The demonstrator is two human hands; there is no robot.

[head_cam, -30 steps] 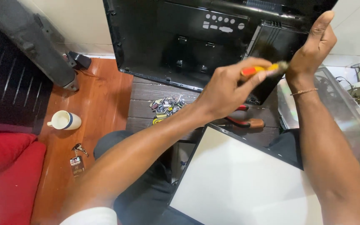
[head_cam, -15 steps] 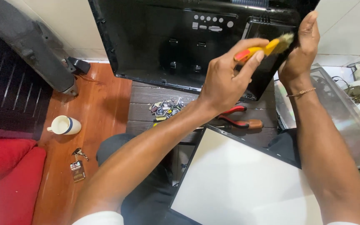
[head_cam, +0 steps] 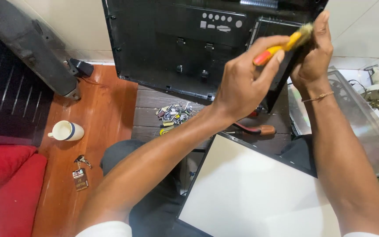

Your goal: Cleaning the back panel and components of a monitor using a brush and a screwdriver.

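2 hands are up at the right edge of the black panel back (head_cam: 172, 52), which stands tilted against the pale wall. My left hand (head_cam: 242, 83) has its grip closed round a small brush with a yellow and red handle (head_cam: 279, 47); the bristle end sits at the upper right corner of the panel, touching or just beside it, I cannot tell which. My right hand (head_cam: 314, 57) is pressed to the same corner, fingers wrapped on the panel's edge and steadying it; whether it also pinches something small is hidden behind the brush.

Progress, as a judgement: the panel is stripped of its rear cover, and a heap of small loose parts (head_cam: 174, 114) lies on the dark slatted bench (head_cam: 154, 105) below it, so opening up looks done. Brushing is in hand at 1 corner only; the rest of the panel shows no sign either way. A red-handled plier-like tool (head_cam: 255, 129) lies near the heap, unused.

Surface and room: a white sheet panel (head_cam: 259, 193) rests across my lap. Left of the bench is red-brown wooden floor (head_cam: 106, 114) with a white mug (head_cam: 66, 131) and a bunch of keys (head_cam: 80, 171) lying well apart. A red cushion (head_cam: 5, 184) fills the lower left. A clear-lidded case (head_cam: 365, 131) sits at right.
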